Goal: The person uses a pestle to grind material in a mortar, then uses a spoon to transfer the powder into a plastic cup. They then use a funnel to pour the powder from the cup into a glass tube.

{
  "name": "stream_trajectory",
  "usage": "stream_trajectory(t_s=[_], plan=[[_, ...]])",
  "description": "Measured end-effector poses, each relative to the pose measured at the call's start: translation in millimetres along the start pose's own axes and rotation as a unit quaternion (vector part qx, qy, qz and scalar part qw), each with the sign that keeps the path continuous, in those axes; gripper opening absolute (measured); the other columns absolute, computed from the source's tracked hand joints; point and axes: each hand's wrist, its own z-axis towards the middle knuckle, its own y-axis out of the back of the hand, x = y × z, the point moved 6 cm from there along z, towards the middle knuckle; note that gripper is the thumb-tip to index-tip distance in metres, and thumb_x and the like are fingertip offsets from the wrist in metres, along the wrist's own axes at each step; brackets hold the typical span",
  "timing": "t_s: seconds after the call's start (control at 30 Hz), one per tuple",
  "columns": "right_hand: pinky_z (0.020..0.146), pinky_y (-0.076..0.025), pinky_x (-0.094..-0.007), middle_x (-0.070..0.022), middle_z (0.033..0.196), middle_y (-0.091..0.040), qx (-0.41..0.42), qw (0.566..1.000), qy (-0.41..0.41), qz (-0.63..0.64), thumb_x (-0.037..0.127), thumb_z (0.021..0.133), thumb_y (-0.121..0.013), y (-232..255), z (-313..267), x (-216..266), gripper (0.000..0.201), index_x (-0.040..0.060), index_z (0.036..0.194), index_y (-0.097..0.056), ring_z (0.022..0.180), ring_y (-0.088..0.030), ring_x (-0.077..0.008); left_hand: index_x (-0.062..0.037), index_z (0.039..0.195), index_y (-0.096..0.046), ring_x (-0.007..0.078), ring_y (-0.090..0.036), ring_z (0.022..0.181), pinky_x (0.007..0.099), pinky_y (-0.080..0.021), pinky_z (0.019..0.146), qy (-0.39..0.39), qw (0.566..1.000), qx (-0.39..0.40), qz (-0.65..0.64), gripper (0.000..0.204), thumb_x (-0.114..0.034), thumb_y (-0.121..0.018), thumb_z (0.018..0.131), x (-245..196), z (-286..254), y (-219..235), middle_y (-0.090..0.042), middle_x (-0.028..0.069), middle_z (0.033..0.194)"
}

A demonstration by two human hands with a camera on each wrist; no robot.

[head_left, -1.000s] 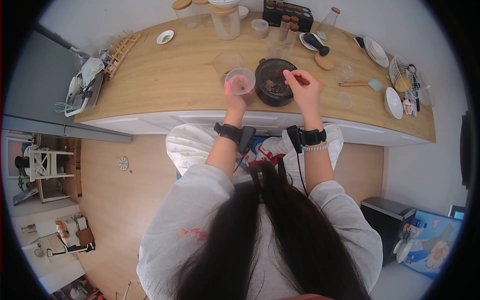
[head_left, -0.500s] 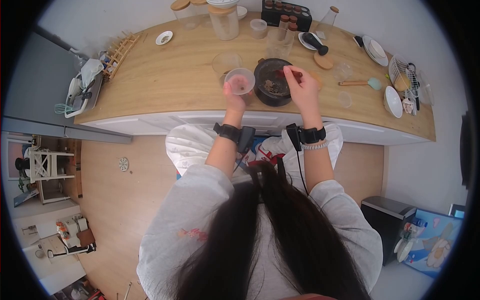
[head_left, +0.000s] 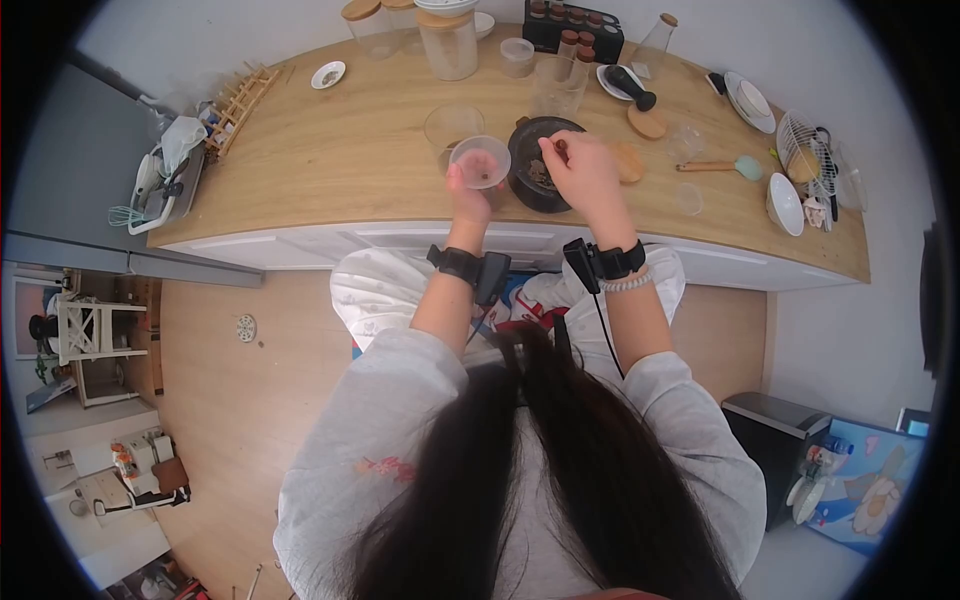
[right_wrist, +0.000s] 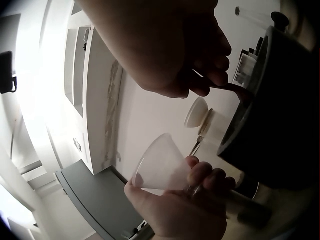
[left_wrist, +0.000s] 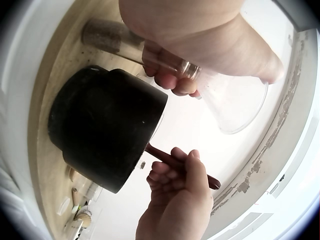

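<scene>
My left hand [head_left: 472, 208] holds a clear plastic funnel [head_left: 480, 160] by its rim and grips the neck of a glass bottle [left_wrist: 112, 39] below it. The funnel's narrow end sits at the bottle's mouth, and dark powder shows at the bottle's base. In my right hand [head_left: 592, 182] is a small reddish-brown wooden spoon [left_wrist: 170, 161], pinched by its handle. Its bowl end is hidden inside a black mortar [left_wrist: 107, 125], which stands just right of the funnel. Brownish ground bits lie in the mortar; my right hand covers part of its opening.
Behind the mortar stand a clear glass cup [head_left: 560, 88] and a black spice rack [head_left: 575, 32]. A black pestle [head_left: 632, 88] lies on a white plate to the right. Further right are a spatula [head_left: 748, 168] and a white bowl [head_left: 786, 205]. Another clear container [head_left: 452, 122] stands behind the funnel.
My right hand has moved left and turned over the mortar, the spoon moving with it. My left hand keeps the funnel and bottle nearly still.
</scene>
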Motion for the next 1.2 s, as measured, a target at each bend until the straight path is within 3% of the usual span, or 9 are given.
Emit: stream_trajectory(t_s=[0.07,0.47,0.57,0.67,0.87,0.93,1.03,1.13,1.2], plan=[[0.059,-0.044,-0.0394,-0.0121,0.065,-0.057,-0.002,0.999,0.038,-0.014,0.020,0.080,-0.059,-1,-1,8,0.021,0.0020,0.070,-0.058,0.067,-0.056,-0.0303,-0.0009,0.073,-0.052,0.0197,-0.049,0.052,0.0307,-0.038,0.048,-0.001,1.000,0.000,0.002,0.068,-0.063,-0.024,0.079,0,0,0,-0.052,0.0094,0.059],[0.059,-0.044,-0.0388,-0.0148,0.066,-0.058,0.001,0.997,-0.039,0.059,0.022,0.080,-0.059,-3,1,1,0.023,-0.0002,0.072,-0.058,0.065,-0.056,-0.0325,-0.0041,0.078,-0.054,0.0188,-0.051,0.056,0.0290,-0.040,0.049,0.014,1.000,0.015,-0.015,0.068,-0.067,-0.029,0.078,14,-1,6,-0.054,0.0072,0.068],[0.055,-0.044,-0.0350,-0.0147,0.066,-0.059,0.016,0.989,-0.088,0.120,0.022,0.081,-0.059,-10,2,-13,0.023,-0.0001,0.073,-0.059,0.061,-0.057,-0.0303,-0.0052,0.079,-0.054,0.0181,-0.051,0.057,0.0285,-0.040,0.050,0.015,0.999,0.028,-0.008,0.067,-0.068,-0.030,0.078,20,0,6,-0.054,0.0061,0.069],[0.052,-0.041,-0.0254,-0.0070,0.064,-0.061,0.021,0.982,-0.130,0.137,0.021,0.085,-0.058,-3,0,-16,0.026,-0.0029,0.076,-0.060,0.057,-0.055,-0.0094,-0.0055,0.080,-0.053,0.0178,-0.051,0.057,0.0281,-0.040,0.050,0.012,0.999,0.030,-0.001,0.066,-0.067,-0.029,0.078,20,0,5,-0.053,0.0057,0.070],[0.053,-0.042,-0.0213,-0.0010,0.067,-0.059,-0.041,0.954,-0.160,0.249,0.016,0.084,-0.061,-10,-5,-43,0.016,0.0003,0.084,-0.059,0.058,-0.054,-0.0077,-0.0033,0.078,-0.054,0.0177,-0.052,0.056,0.0276,-0.041,0.049,0.002,0.999,0.044,-0.003,0.065,-0.064,-0.031,0.079,15,1,2,-0.055,0.0073,0.069],[0.052,-0.042,-0.0219,-0.0024,0.067,-0.058,-0.059,0.939,-0.167,0.296,0.015,0.084,-0.060,-11,-3,-49,0.016,0.0004,0.085,-0.056,0.056,-0.055,-0.0085,-0.0004,0.079,-0.056,0.0181,-0.054,0.054,0.0275,-0.042,0.046,-0.017,0.998,0.052,-0.028,0.061,-0.058,-0.036,0.082,12,1,1,-0.056,0.0083,0.069],[0.051,-0.042,-0.0208,-0.0034,0.069,-0.057,-0.079,0.910,-0.198,0.357,0.013,0.083,-0.061,-12,-3,-61,0.015,0.0012,0.086,-0.052,0.055,-0.055,-0.0087,-0.0038,0.075,-0.053,0.0177,-0.052,0.057,0.0275,-0.040,0.049,0.012,1.000,0.024,0.011,0.068,-0.068,-0.029,0.078,12,0,1,-0.056,0.0082,0.069],[0.049,-0.042,-0.0198,-0.0041,0.068,-0.056,-0.095,0.884,-0.222,0.401,0.013,0.083,-0.062,-12,-6,-73,0.016,0.0025,0.084,-0.049,0.053,-0.055,-0.0088,-0.0037,0.075,-0.054,0.0176,-0.052,0.056,0.0273,-0.040,0.049,0.003,0.999,0.029,0.022,0.069,-0.068,-0.028,0.078,13,1,2,-0.056,0.0082,0.068],[0.046,-0.041,-0.0197,-0.0049,0.066,-0.057,-0.104,0.874,-0.243,0.408,0.014,0.083,-0.062,-12,-10,-78,0.017,0.0031,0.082,-0.048,0.051,-0.055,-0.0092,-0.0019,0.077,-0.055,0.0176,-0.052,0.054,0.0274,-0.041,0.047,-0.009,0.999,0.044,-0.009,0.064,-0.062,-0.034,0.080,11,1,1,-0.056,0.0080,0.069]])
